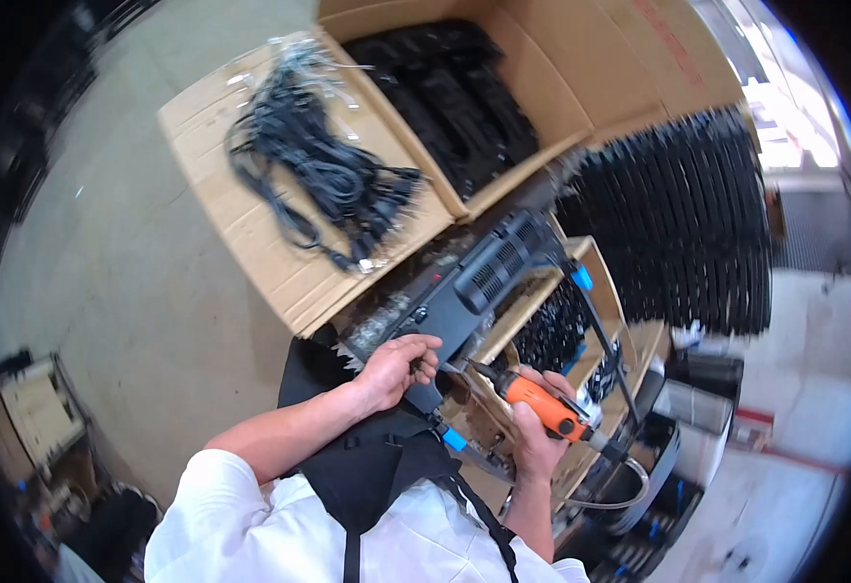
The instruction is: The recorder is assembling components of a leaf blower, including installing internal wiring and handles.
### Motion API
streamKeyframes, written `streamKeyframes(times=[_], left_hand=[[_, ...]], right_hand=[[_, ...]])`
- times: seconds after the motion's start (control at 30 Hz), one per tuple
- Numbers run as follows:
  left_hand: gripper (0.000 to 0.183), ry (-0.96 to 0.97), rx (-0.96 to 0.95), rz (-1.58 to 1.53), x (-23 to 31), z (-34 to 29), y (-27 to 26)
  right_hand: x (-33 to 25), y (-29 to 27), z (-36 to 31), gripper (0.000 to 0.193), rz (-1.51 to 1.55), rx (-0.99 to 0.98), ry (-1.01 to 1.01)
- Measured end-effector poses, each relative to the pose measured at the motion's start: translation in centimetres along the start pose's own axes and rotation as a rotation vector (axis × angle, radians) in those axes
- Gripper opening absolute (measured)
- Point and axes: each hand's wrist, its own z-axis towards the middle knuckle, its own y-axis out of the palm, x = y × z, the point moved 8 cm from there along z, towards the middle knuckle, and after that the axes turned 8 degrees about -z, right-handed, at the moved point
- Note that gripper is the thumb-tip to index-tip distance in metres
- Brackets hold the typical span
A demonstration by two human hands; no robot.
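My right hand (539, 434) is wrapped round an orange and black power screwdriver (542, 403); a grey hose runs from its rear end. The tool's dark tip points up and left, close to my left hand (399, 371). That hand is closed, its fingers curled over the near end of a long dark grey housing (455, 316) with a slotted vent. Whatever its fingers hold, if anything, is hidden. A black frame bar with a blue clamp (455, 439) lies just below the housing.
Beyond the housing, a cardboard flap (241, 219) bears a bundle of black power cords (333, 160). An open carton (620, 58) holds black moulded parts (450, 97). Wooden bins of small black parts (552, 325) stand at the right, before stacked black slatted pieces (673, 223).
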Motion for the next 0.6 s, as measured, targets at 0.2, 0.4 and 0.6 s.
streamKeyframes(times=[0.2, 0.4, 0.6], left_hand=[[0.027, -0.102, -0.106, 0.098, -2.0, 2.9, 7.2], [0.037, -0.139, -0.257, 0.333, -9.0, 10.3, 13.4], [0.053, 0.701, -0.481, 1.595, -10.7, 12.2, 15.6]], right_hand=[[4.6, -10.4, -11.2, 0.063, 0.221, 0.407, 0.235], [7.5, -11.5, -24.3, 0.063, 0.401, 0.754, 0.425], [12.3, -11.7, -31.5, 0.064, 0.433, 0.947, 0.556]])
